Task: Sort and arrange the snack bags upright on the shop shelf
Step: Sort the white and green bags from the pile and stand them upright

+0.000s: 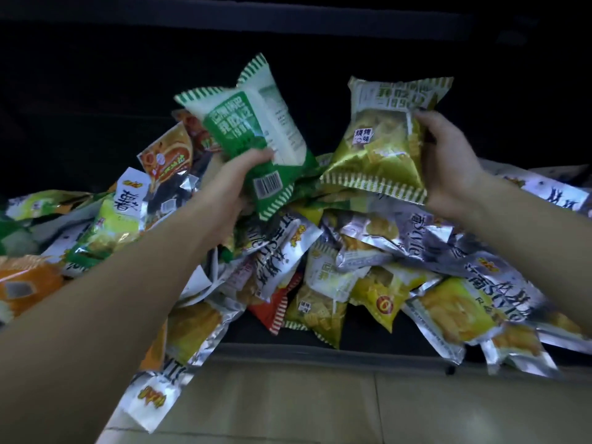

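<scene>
Two snack bags were held up above the heap. The left hand [235,177] gripped the green bag [253,136], its fingers curled round the lower part near the barcode; the bag rose tilted above those fingers, its back side showing. The right hand [448,165] clutched the olive-yellow bag [381,142] by its right edge, fingers wrapped over the front near the clear window, thumb side hidden behind. The bag stretched leftward from those fingers, roughly upright. Beneath both sets of fingers, the pile of mixed bags [352,267] lay jumbled and flat on the dark shelf [368,342], silver, yellow, orange and red packs overlapping. Some hung over the shelf's front edge, below the left forearm.
</scene>
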Demonstrator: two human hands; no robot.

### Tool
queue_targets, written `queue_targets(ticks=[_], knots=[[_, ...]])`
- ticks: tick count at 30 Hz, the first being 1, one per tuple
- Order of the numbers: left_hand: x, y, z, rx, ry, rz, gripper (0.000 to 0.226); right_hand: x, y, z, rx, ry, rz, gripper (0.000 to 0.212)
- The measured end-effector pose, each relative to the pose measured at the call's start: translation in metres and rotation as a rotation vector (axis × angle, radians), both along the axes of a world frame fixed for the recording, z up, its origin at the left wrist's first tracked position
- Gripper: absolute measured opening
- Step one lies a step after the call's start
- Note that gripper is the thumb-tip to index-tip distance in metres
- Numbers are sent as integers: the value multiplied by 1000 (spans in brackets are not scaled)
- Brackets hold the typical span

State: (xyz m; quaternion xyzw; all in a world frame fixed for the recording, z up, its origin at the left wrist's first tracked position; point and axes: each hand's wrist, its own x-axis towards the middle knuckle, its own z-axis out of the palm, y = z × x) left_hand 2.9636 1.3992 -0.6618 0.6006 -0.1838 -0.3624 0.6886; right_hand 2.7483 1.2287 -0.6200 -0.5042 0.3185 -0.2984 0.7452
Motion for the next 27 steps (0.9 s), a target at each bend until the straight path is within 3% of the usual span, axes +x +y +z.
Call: queue_targets(ticks=[4, 5, 10, 16, 20, 25, 27], knots=[[-10, -36, 22, 53, -125, 68, 106, -8, -32, 3, 15, -46, -27, 57], [-12, -44, 23, 54, -166, 90, 109, -8, -39, 5, 20, -49, -19, 58], [-29, -83, 21, 107, -391, 71, 73, 1, -55, 24, -24, 43, 8, 46], [-37, -98, 4, 232, -457, -89, 79, 11, -66, 9, -102, 266, 59, 48], [-33, -93, 6, 246, -500, -139, 77, 3, -68, -3, -52, 175, 203, 54], [-26, -92, 19, 192, -232, -111, 84, -9, -65, -1, 132, -80, 232, 32], [-26, -90, 21, 231, -177, -184, 77, -12, -64, 2, 115, -105, 278, 24]])
